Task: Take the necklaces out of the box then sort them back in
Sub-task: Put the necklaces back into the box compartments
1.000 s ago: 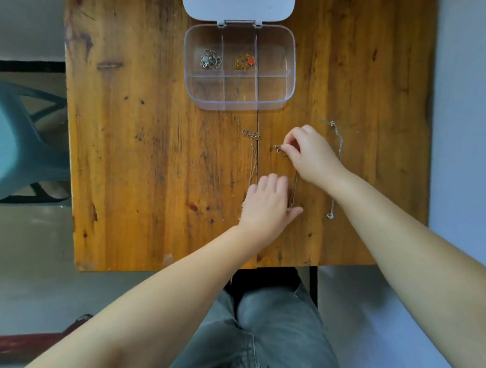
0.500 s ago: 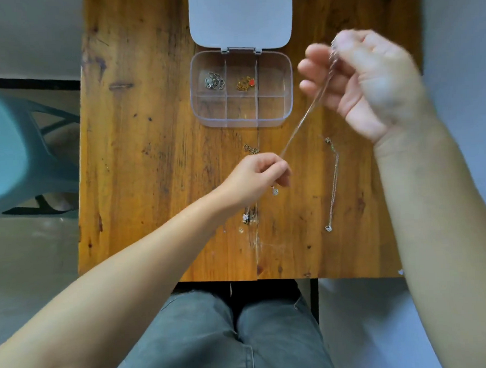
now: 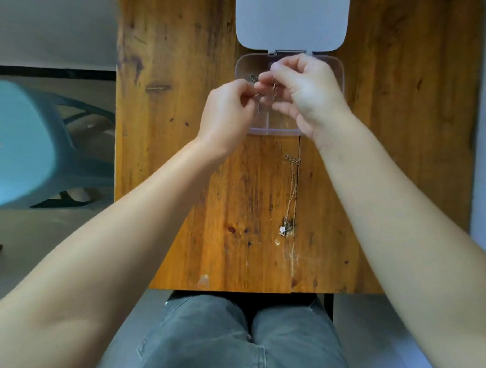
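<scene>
Overhead, both hands' grip (image 3: pixel 256 94) pinching thin chain (image 3: pixel 273 89), hiding box (image 3: pixel 336 67), necklace (image 3: pixel 289 193) on table (image 3: pixel 186 158)

I count two hands, my left hand (image 3: pixel 228 115) and right hand (image 3: pixel 310 96), both at the upper middle of the frame over one clear box (image 3: pixel 334 67) with one white lid (image 3: pixel 292 17) open above it. One necklace (image 3: pixel 290 193) lies stretched out in the centre of the frame on the one wooden table (image 3: pixel 179 131). One thin chain (image 3: pixel 273 87) shows between my fingers (blurred, so I can't swear it's only one). One blue chair (image 3: pixel 17 142) sits at the left edge.
</scene>
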Tool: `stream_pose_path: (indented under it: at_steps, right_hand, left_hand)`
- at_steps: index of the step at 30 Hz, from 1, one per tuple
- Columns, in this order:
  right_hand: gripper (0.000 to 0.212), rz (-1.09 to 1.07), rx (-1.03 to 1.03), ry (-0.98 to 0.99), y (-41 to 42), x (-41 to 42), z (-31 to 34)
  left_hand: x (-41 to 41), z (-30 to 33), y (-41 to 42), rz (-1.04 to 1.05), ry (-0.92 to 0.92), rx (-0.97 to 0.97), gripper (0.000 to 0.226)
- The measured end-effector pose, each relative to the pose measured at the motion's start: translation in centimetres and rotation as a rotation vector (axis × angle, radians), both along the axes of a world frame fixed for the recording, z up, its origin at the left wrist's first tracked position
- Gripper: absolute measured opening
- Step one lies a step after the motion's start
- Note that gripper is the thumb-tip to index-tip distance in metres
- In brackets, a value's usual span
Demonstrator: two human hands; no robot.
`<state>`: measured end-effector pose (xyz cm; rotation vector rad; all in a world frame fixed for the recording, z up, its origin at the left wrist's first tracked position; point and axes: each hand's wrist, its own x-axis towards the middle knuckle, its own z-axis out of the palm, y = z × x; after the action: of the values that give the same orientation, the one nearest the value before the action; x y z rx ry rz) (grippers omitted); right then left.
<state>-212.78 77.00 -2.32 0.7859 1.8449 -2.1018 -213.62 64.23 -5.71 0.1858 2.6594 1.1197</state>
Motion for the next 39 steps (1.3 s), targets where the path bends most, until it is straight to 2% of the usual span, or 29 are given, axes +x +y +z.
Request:
stream_pose_path:
  at_steps: [2,6,9,12,16,20,22,26,28,31,34,36,39]
  right_hand:
    - [0.008,-0.004,0.013,-0.064,-0.6,0.2,-1.6]
    - [0.013,0.066,0.166,-0.117,-0.7,1.0,-3.4]
    - [0.014,0.144,0.331,-0.010,0.4,2.3,-3.3]
    - [0.014,0.002,0.386,0.062,4.5,5.1,-2.5]
    - [0.020,-0.142,0.534,-0.142,12.0,12.7,-2.8]
    - [0.014,-0.076,0.648,-0.405,14.9,21.5,-4.8]
    - [0.015,-0.021,0.680,-0.455,14.1,24.5,-5.8]
    - [0.036,-0.058,0.856,-0.422,10.8,27.5,-7.3]
    - [0.037,-0.050,0.929,-0.409,9.5,28.4,-8.0]
    - [0.021,-0.028,1.005,-0.340,9.1,28.9,-8.7]
    - [0.015,0.030,1.020,-0.292,9.9,28.9,-8.9]
    - [0.014,0.035,0.959,-0.249,10.5,29.1,-8.7]
    - [0.010,-0.059,0.764,-0.217,11.5,28.6,-7.6]
  left_hand:
    - [0.2,-0.3,-0.7,-0.127,0.130,-0.157,0.018]
    - [0.5,-1.1,-1.9,-0.244,0.201,-0.373,0.020]
    - [0.6,-1.0,-1.9,-0.275,0.243,-0.387,0.018]
    - [1.0,-0.1,-0.4,-0.315,0.307,-0.322,0.019]
    - [3.2,0.8,5.2,-0.527,0.291,-0.122,0.019]
    - [6.5,-0.4,12.3,-0.706,0.240,-0.054,0.022]
    - [7.9,-1.8,15.4,-0.743,0.193,-0.122,0.029]
    - [9.5,-4.7,19.0,-0.771,0.114,-0.398,0.053]
    - [10.1,-5.4,19.6,-0.791,0.183,-0.457,0.045]
    - [10.3,-5.6,19.9,-0.843,0.276,-0.462,0.029]
    - [10.2,-5.4,20.0,-0.882,0.270,-0.490,0.034]
    - [10.3,-5.1,19.7,-0.877,0.244,-0.483,0.036]
    - [10.4,-3.9,18.2,-0.763,0.084,-0.249,0.025]
